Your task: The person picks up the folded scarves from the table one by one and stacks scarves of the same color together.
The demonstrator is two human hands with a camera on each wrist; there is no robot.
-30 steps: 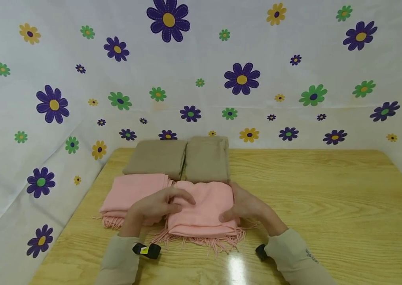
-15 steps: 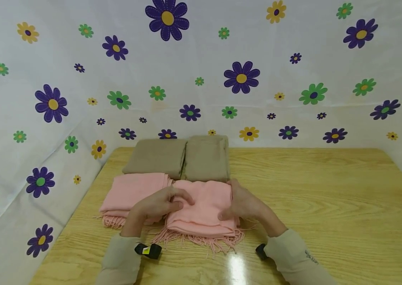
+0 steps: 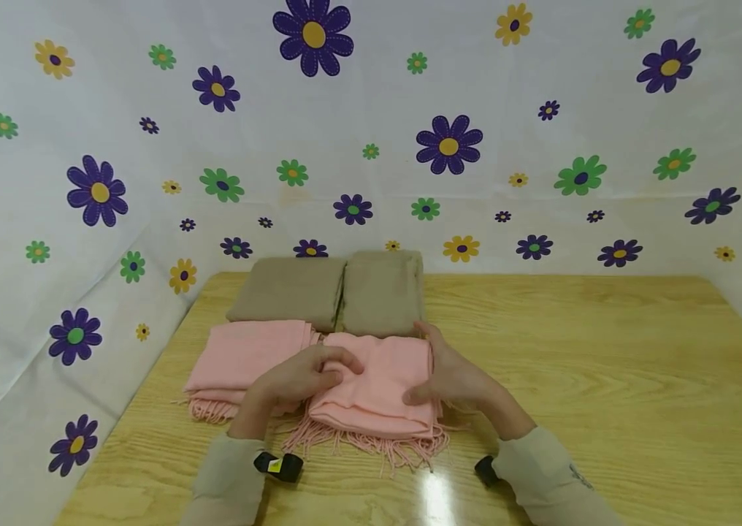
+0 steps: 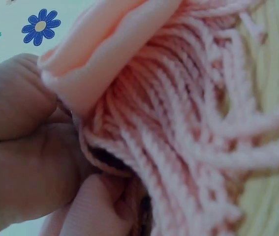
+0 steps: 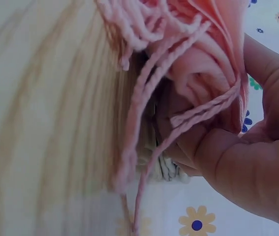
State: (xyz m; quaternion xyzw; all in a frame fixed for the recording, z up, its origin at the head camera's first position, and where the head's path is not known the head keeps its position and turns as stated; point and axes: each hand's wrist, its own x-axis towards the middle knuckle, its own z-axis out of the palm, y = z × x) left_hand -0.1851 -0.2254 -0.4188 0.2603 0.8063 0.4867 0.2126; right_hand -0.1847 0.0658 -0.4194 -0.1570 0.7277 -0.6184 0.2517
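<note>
A folded pink fringed cloth (image 3: 374, 380) lies flat between the two hands. My left hand (image 3: 295, 376) grips its left side, with a bent finger on top and others down at the edge; in the left wrist view, fingers (image 4: 23, 172) are beside the folded layers (image 4: 105, 54) and fringe. On the other side my right hand (image 3: 459, 376) has its thumb on top. The right wrist view shows that hand (image 5: 257, 142) curled round the cloth's rolled edge (image 5: 203, 64), some fingers underneath. One right finger extends past the far corner, close to a taupe cloth (image 3: 380, 292).
A second folded pink cloth (image 3: 249, 354) sits left of the held one, partly behind the left hand. Behind it, another taupe folded cloth (image 3: 288, 288) adjoins the first taupe one. The wooden table (image 3: 575, 365) extends rightward, with a flowered fabric backdrop (image 3: 371, 102) behind and at the sides.
A finger of my right hand has straightened away from the pink cloth's far right corner, toward the back. My left hand stays almost in place. The cloths have barely moved.
</note>
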